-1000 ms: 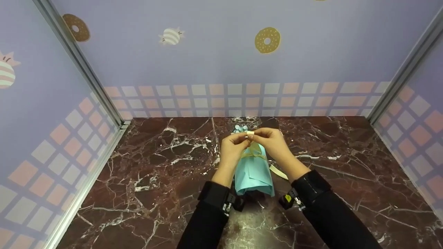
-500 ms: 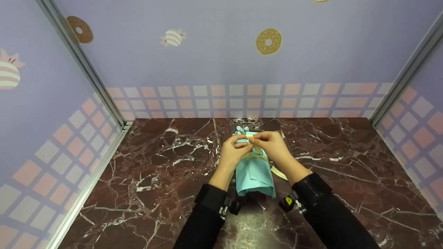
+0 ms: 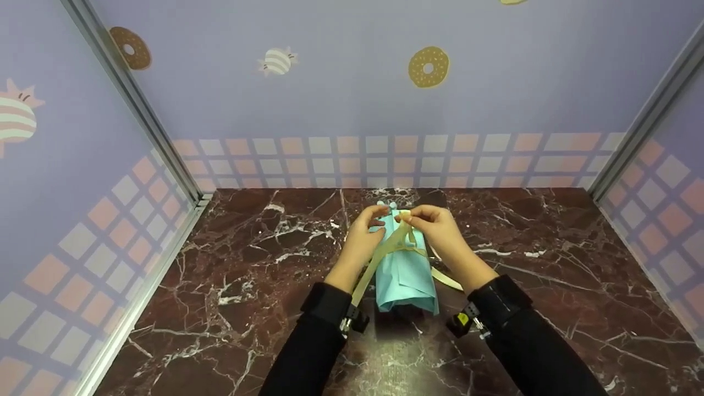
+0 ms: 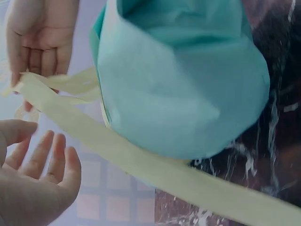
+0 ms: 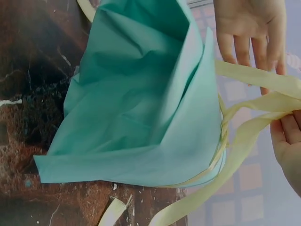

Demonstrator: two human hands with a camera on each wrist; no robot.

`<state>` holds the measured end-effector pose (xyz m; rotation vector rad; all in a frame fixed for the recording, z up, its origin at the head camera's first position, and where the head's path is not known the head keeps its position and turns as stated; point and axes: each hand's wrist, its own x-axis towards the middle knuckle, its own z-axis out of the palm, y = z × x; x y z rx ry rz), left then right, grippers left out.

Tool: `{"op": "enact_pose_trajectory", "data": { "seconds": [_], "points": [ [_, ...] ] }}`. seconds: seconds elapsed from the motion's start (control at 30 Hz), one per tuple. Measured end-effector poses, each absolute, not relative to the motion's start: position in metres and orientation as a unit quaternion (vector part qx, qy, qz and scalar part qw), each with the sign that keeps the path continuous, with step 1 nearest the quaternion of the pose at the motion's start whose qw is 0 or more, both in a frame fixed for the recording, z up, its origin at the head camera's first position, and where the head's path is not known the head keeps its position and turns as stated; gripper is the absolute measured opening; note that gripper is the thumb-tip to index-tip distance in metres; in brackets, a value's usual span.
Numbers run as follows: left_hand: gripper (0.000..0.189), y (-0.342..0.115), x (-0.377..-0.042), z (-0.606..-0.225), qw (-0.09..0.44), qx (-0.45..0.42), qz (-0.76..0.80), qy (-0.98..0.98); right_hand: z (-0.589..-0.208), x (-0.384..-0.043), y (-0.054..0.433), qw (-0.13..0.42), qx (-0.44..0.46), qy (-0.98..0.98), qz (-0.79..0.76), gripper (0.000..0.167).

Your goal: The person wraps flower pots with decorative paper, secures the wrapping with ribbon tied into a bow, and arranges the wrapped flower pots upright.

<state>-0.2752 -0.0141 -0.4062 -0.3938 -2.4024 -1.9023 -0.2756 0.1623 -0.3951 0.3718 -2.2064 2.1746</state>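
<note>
A bouquet wrapped in light blue paper (image 3: pixel 406 278) lies on the marble-patterned table, its small blue flowers (image 3: pixel 386 205) partly hidden at the far end. Round its middle runs a pale yellow ribbon (image 3: pixel 413 251). My right hand (image 3: pixel 438 226) pinches gathered ribbon (image 5: pixel 263 103) above the wrapping. Just left of the bouquet is my left hand (image 3: pixel 363 237), fingers relaxed and apart; in the left wrist view this left hand (image 4: pixel 42 183) holds nothing. One long ribbon tail (image 4: pixel 155 174) slants from the right hand down past the left wrist.
Another yellow ribbon length (image 3: pixel 446 279) lies on the table (image 3: pixel 264 308) right of the bouquet. Patterned walls (image 3: pixel 352 82) close off the back and both sides. Each wrist carries a small black camera (image 3: pixel 461 324).
My left hand has let go of the ribbon and moved slightly left, fingers spreading. A long ribbon tail now hangs across the bouquet's left side. The right hand keeps its pinch.
</note>
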Motion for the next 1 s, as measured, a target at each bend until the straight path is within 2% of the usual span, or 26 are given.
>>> {"op": "enact_pose_trajectory", "data": {
  "seconds": [0.17,0.33,0.53,0.87,1.0],
  "points": [
    [0.061,-0.012,-0.282,-0.402,-0.012,-0.191,-0.567,-0.801,-0.398,-0.275,0.163,-0.009,0.153,-0.640,0.753,0.021],
    [0.055,-0.010,-0.285,-0.399,-0.038,-0.224,-0.557,-0.799,-0.400,-0.274,0.162,-0.016,0.154,-0.634,0.757,0.023],
    [0.050,-0.008,-0.286,-0.400,-0.036,-0.220,-0.521,-0.824,-0.398,-0.271,0.161,-0.028,0.145,-0.657,0.739,0.018],
    [0.043,-0.017,-0.285,-0.411,-0.037,-0.183,-0.495,-0.849,-0.395,-0.269,0.166,0.011,0.130,-0.664,0.736,0.019],
    [0.042,-0.027,-0.284,-0.413,-0.038,-0.164,-0.514,-0.841,-0.394,-0.269,0.168,0.042,0.106,-0.683,0.722,0.019]
  ]
}}
